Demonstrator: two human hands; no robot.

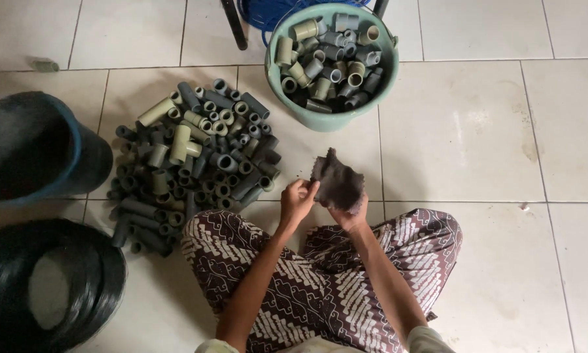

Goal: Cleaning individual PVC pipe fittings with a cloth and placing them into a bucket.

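Note:
I sit cross-legged on a white tiled floor. My right hand (349,216) holds a dark grey rag (338,182) from below, the cloth draped over its fingers. My left hand (298,198) pinches the rag's left edge with fingers closed on it. Whether something lies inside the cloth I cannot tell. To my left lies a heap of short grey and olive pipe pieces (192,160) on the floor. Ahead stands a green bucket (385,82) filled with several more such pipe pieces.
Two dark buckets stand at the left: one with a blue rim (78,153), one black (107,274) nearer me. A blue basket and dark chair legs (234,23) are behind the green bucket. My patterned trousers (320,281) cover the floor in front.

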